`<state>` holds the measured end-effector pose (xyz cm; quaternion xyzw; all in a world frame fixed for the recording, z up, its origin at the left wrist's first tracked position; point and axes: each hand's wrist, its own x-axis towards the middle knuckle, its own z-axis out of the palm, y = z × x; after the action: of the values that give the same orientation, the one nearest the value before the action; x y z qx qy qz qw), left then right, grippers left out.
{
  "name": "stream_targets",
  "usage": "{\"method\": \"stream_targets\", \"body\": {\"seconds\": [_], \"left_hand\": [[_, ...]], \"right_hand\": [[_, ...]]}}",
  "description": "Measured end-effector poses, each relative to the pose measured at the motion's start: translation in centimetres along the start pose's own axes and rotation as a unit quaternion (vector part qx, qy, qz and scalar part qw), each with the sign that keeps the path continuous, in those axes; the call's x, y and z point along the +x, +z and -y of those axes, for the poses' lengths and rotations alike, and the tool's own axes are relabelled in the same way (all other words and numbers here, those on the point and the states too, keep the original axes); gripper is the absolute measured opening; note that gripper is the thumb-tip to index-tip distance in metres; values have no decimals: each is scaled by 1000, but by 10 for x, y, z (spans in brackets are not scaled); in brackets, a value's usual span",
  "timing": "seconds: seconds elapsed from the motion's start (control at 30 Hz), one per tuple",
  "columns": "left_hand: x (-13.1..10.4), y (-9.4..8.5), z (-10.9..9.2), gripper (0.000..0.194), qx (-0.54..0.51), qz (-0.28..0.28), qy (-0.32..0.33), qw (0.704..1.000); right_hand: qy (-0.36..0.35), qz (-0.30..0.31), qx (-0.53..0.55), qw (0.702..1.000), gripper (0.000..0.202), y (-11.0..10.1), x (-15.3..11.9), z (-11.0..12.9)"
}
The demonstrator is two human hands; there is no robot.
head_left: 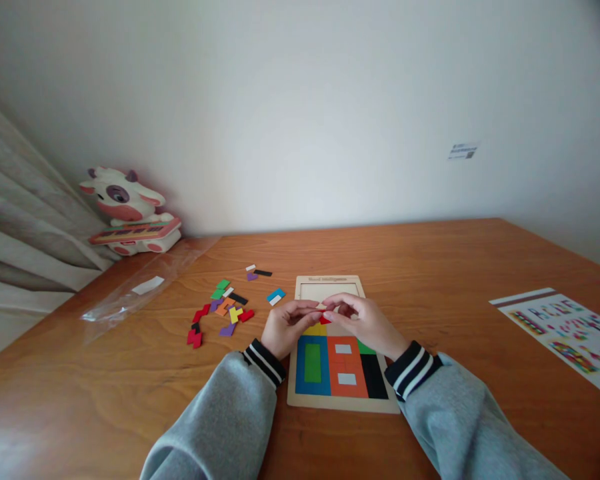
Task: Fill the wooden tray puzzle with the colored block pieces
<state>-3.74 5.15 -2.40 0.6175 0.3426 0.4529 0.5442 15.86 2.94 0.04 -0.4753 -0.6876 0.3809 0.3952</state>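
A wooden puzzle board [344, 404] lies in front of me, its lower part filled with blue, green, orange, white and black pieces. Over its middle, my left hand [291, 325] and my right hand [363, 321] meet with fingertips pinched together. Between them is a small red puzzle piece [325, 320], partly hidden by the fingers. A yellow piece [318, 329] shows on the board just below the left fingers. The upper part of the tray shows its pale bare base. A green piece [365, 348] is partly covered by my right hand.
Several loose coloured pieces [234, 314] are scattered left of the board, a blue and white one [276, 296] closest to it. A clear plastic bag [147, 293] and a cow toy keyboard [133, 213] are at the back left. A printed pattern sheet [565, 333] lies at right.
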Motion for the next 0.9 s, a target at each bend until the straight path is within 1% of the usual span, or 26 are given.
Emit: {"method": "stream_targets", "body": {"seconds": [0.07,0.17,0.27,0.4,0.5,0.57,0.63,0.73,0.9], "left_hand": [[0,-1,0,40,19,-2,0,1000],[-1,-2,-1,38,79,-1,28,996],[-2,-6,-3,32,166,-19,59,984],[-4,-13,-4,24,284,-26,102,953],[-4,-14,-5,18,356,2,162,920],[-4,-14,-5,16,392,20,197,898],[-4,-14,-4,16,412,29,214,885],[-5,-14,-3,16,418,37,219,881],[-7,-15,-1,17,430,40,207,878]], "right_hand": [[-7,3,2,1000,26,1,0,0],[-13,13,3,1000,23,0,0,0],[-5,24,-20,999,22,-11,0,-2],[43,29,-60,997,24,-35,-1,-9],[77,49,-68,993,28,-49,-5,-17],[93,64,-81,990,30,-54,-6,-22],[91,68,-119,986,29,-55,-7,-27],[64,67,-169,981,27,-54,-7,-32],[33,35,-176,983,32,-52,-7,-37]]}}
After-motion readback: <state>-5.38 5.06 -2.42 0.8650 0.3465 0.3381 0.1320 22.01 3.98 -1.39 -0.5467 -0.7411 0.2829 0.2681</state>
